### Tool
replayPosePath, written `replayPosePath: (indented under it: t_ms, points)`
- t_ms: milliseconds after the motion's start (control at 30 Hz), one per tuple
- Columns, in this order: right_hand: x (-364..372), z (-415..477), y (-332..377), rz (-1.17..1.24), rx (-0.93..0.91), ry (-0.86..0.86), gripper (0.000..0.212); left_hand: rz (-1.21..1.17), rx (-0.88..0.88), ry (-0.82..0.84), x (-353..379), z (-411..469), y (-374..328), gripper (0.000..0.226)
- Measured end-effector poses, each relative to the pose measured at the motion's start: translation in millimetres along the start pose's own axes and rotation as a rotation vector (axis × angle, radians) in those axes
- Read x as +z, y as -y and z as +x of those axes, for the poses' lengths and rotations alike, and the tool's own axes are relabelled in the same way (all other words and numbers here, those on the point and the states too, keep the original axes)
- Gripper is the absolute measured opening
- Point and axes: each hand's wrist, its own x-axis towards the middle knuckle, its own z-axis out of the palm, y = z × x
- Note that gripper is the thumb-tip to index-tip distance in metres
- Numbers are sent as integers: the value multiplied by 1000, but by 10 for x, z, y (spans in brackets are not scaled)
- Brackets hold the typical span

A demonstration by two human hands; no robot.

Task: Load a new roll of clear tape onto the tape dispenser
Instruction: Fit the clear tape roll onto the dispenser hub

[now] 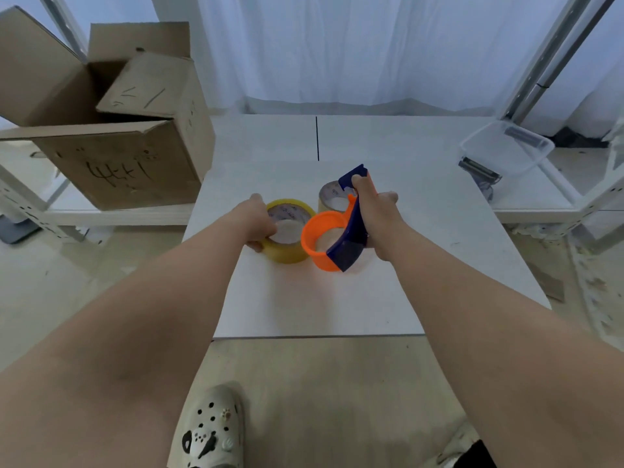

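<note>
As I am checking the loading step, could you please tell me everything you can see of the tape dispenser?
The tape dispenser looks like plastic: a navy blue handle joined to an open orange ring, which carries no roll. The right hand grips its handle, holding it tilted low over the white table, beside the yellowish tape roll that the left hand holds. Whether it touches the table is unclear.
</note>
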Motion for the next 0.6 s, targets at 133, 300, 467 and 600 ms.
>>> replayPosePath:
  t_ms: [133,300,467,600]
  points:
    - [-53,-162,115,11,-39,83,49,96,124,-144,-128,-143,26,34]
    - [-183,-386,467,-144,-194,176,60,14,299,-323,-437,-370,-209,54]
    - [-245,-484,527,-84,-336,43,46,-113,334,-359,-502,-613,-282,43]
    - [-354,-488,419,-135,-371,-1,39,-408,324,-284,-457,-705,-209,27]
